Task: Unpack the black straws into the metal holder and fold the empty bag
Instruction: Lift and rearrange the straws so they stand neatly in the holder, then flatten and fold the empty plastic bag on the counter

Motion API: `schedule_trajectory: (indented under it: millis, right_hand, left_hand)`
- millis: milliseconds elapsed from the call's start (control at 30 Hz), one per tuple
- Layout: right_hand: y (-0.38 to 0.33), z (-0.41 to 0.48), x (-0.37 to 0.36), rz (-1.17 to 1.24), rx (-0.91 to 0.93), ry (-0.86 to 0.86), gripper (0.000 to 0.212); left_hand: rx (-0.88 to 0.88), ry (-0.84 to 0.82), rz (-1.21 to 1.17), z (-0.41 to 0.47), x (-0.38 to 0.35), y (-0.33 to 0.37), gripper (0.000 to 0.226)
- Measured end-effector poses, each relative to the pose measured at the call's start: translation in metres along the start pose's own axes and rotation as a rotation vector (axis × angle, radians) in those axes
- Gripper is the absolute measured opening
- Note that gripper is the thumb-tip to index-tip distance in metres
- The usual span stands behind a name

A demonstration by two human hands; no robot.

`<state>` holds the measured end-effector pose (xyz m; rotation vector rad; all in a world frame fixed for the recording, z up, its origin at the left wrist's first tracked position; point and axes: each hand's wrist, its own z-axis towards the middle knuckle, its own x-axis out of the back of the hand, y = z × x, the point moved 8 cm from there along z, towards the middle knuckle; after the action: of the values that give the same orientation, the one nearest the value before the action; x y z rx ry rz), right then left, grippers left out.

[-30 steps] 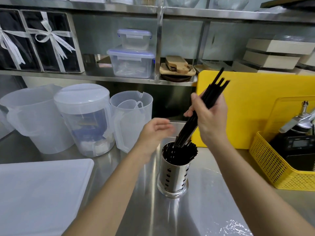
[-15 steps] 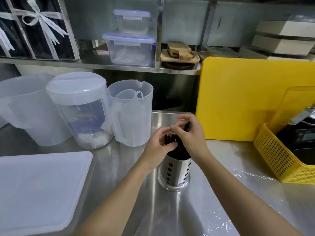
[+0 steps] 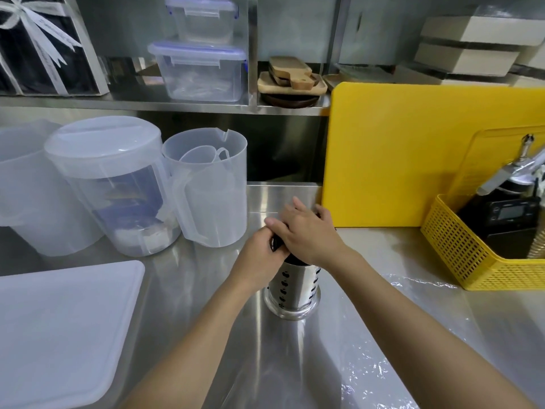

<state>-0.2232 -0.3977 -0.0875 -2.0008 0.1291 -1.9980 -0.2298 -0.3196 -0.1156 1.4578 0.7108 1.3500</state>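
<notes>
The perforated metal holder (image 3: pixel 292 290) stands upright on the steel counter, in the middle of the view. Black straws (image 3: pixel 275 245) fill it; only a dark sliver of them shows between my hands and at the holder's rim. My left hand (image 3: pixel 258 256) curls around the straw tops from the left. My right hand (image 3: pixel 308 231) lies over the top of the bundle, fingers draped across it and touching my left hand. The empty clear plastic bag (image 3: pixel 364 370) lies crinkled and flat on the counter, to the right of the holder and under my right forearm.
Three translucent plastic pitchers (image 3: pixel 206 196) stand at the left rear. A white board (image 3: pixel 59 326) lies at the front left. A yellow cutting board (image 3: pixel 398 154) leans at the back right, beside a yellow basket (image 3: pixel 460 255) of equipment. A shelf (image 3: pixel 147 103) with containers runs above.
My right hand has lowered the raised handful of straws into the holder. Both hands have closed together over the straw tops, and the view has tilted downward.
</notes>
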Motion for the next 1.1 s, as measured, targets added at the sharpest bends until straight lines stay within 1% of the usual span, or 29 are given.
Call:
schedule_trajectory:
  millis: [67,100,167,233,267,333,400,500,567,700,767,867,933,1000,1100]
  right_hand:
    - [0.002,-0.002,0.002,-0.081,0.001,-0.034,0.057]
    - [0.004,-0.003,0.004,-0.092,0.002,-0.021,0.060]
    - [0.010,-0.009,0.017,-0.027,-0.006,0.085,0.063]
    - [0.022,-0.020,0.034,0.107,-0.040,0.237,0.061]
    - [0.031,-0.027,0.042,0.162,-0.064,0.297,0.061]
    - [0.055,-0.044,0.052,0.214,-0.123,0.369,0.061]
    - [0.081,-0.066,0.052,0.221,-0.198,0.376,0.062]
    - [0.118,-0.103,0.039,0.215,-0.303,0.333,0.065]
    - [0.143,-0.131,0.027,0.188,-0.371,0.303,0.067]
    - [0.201,-0.188,-0.005,0.152,-0.566,0.205,0.073]
    - [0.230,-0.213,-0.024,0.194,-0.695,0.173,0.078]
    - [0.266,-0.241,-0.053,0.256,-0.871,0.153,0.080]
    - [0.281,-0.254,-0.066,0.282,-0.939,0.152,0.076]
    - [0.291,-0.264,-0.076,0.300,-0.967,0.137,0.072]
    - [0.299,-0.272,-0.085,0.280,-0.960,0.096,0.064]
  left_hand:
    - [-0.042,-0.022,-0.010,-0.003,0.000,0.004,0.021]
    - [-0.072,-0.019,-0.006,-0.006,0.001,0.006,0.025]
    - [-0.105,0.052,0.016,-0.011,0.007,0.005,0.037]
    - [-0.056,0.172,-0.024,-0.022,0.017,-0.004,0.052]
    - [-0.023,0.226,-0.073,-0.028,0.020,-0.009,0.055]
    - [0.031,0.294,-0.154,-0.045,0.019,-0.022,0.061]
    - [0.070,0.333,-0.138,-0.065,0.010,-0.036,0.068]
    - [0.144,0.390,-0.001,-0.096,-0.012,-0.054,0.085]
    - [0.157,0.345,0.095,-0.111,-0.036,-0.060,0.094]
    - [0.126,0.109,0.306,-0.126,-0.098,-0.062,0.116]
    - [0.145,0.040,0.427,-0.130,-0.122,-0.061,0.118]
    - [0.238,-0.044,0.494,-0.129,-0.152,-0.064,0.105]
    - [0.268,-0.091,0.530,-0.125,-0.168,-0.065,0.096]
    - [0.271,-0.146,0.605,-0.121,-0.183,-0.067,0.086]
    - [0.305,-0.232,0.719,-0.121,-0.201,-0.075,0.082]
